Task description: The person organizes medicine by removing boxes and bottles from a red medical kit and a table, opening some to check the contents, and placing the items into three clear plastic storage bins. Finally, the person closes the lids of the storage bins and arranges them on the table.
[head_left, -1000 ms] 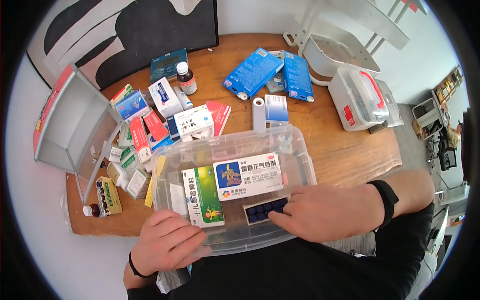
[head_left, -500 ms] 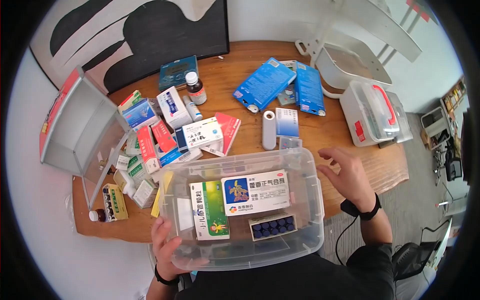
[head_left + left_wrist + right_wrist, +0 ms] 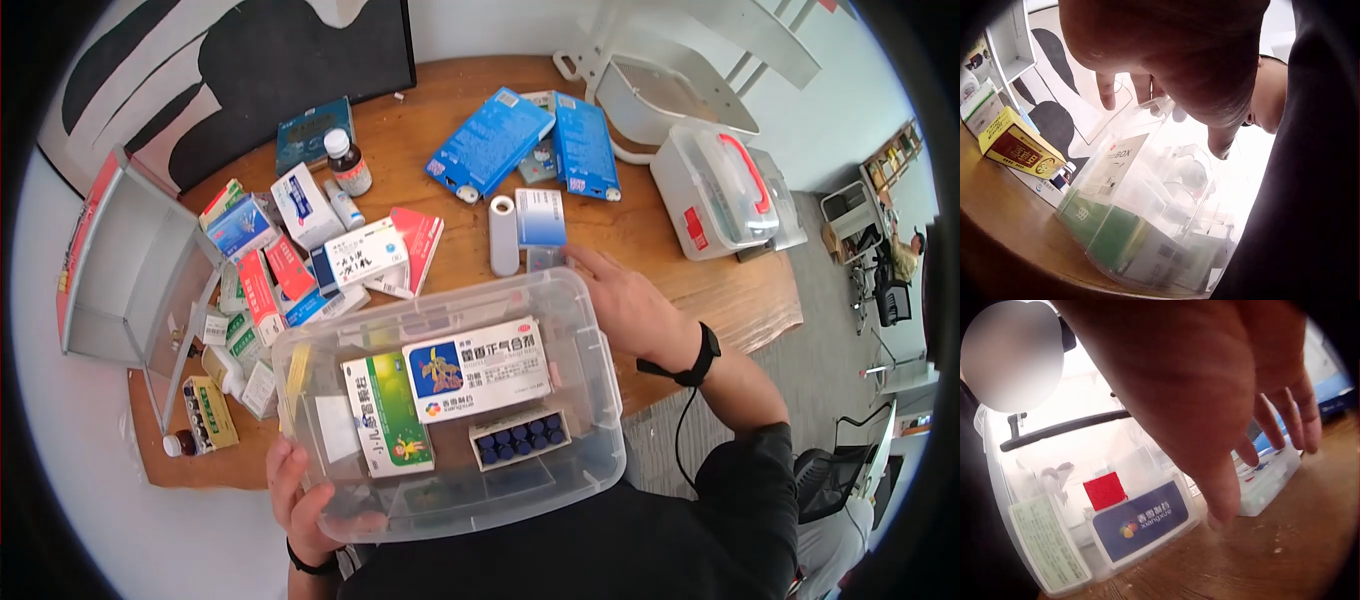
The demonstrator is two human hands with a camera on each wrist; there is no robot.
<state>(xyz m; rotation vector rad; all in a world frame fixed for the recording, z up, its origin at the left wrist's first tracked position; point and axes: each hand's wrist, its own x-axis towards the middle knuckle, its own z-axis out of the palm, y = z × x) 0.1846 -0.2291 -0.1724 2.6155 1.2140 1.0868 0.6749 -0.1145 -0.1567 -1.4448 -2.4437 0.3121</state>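
A clear plastic bin (image 3: 455, 500) at the table's front edge holds a green-and-white box (image 3: 390, 415), a white box with a blue picture (image 3: 478, 370) and a small carton of dark-capped vials (image 3: 518, 438). At the bin's near left corner, my left hand (image 3: 305, 505) grips the rim, fingers outside; the left wrist view shows the hand (image 3: 1172, 62) over the rim. Beyond the bin's right side, my right hand (image 3: 635, 310) reaches with fingers extended. In the right wrist view its fingers hang over a small translucent case (image 3: 1269, 484), contact unclear.
Piled medicine boxes (image 3: 290, 265) and a brown bottle (image 3: 348, 165) lie at the left beside an open case (image 3: 130, 260). Blue boxes (image 3: 490, 145), a grey-white device (image 3: 503, 235) and a blue-white box (image 3: 541, 217) lie behind the bin. A lidded box (image 3: 710, 190) stands right.
My right hand has left the vial carton inside the bin, swung out to the right, then moved forward and left to the small case. My left hand stays at the bin's corner.
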